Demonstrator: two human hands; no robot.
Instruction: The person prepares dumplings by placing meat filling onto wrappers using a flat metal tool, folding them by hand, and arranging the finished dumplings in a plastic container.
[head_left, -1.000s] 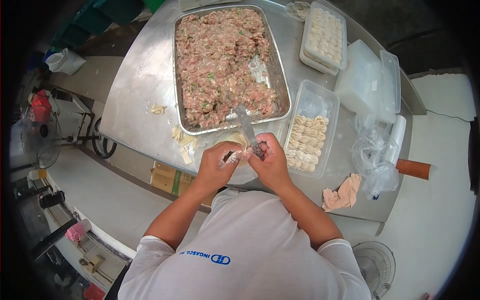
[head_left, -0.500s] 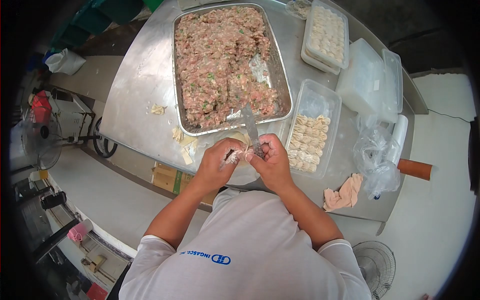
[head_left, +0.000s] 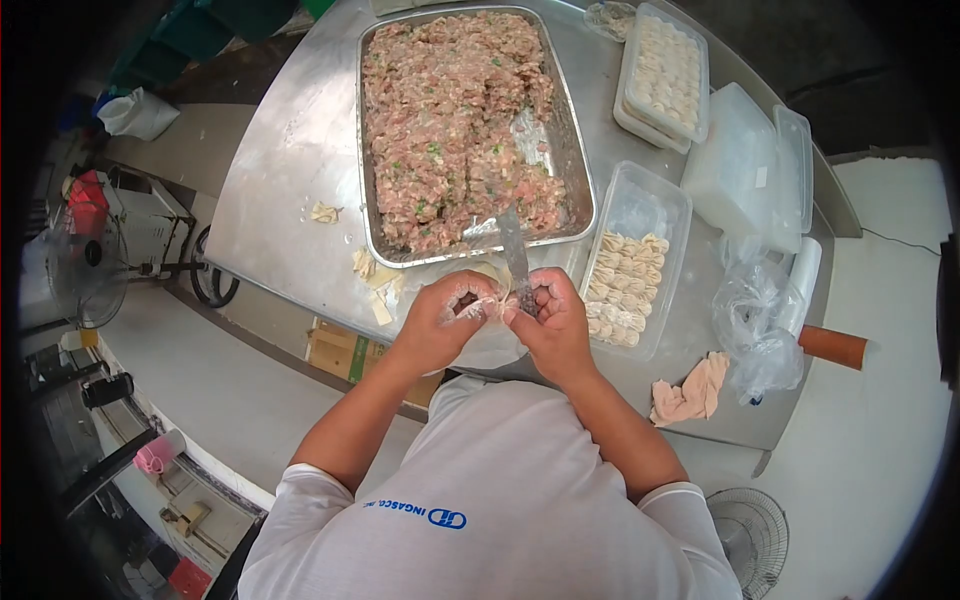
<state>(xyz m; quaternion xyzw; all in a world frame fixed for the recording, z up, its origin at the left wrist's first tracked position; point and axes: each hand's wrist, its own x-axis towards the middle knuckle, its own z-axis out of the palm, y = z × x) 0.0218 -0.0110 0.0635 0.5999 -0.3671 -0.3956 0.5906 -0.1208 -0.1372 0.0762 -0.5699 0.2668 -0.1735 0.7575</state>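
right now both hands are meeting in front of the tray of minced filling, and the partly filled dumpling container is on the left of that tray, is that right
The side is wrong: the head view shows the partly filled dumpling container on the right of the tray of minced filling. The left hand and right hand do meet in front of that tray.

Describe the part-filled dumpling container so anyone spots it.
On the steel table, find the big tray of meat mixture. Right of it, near the right hand, sits a clear container. Unlike the full stacked container farther off, its far end shows no dumplings.
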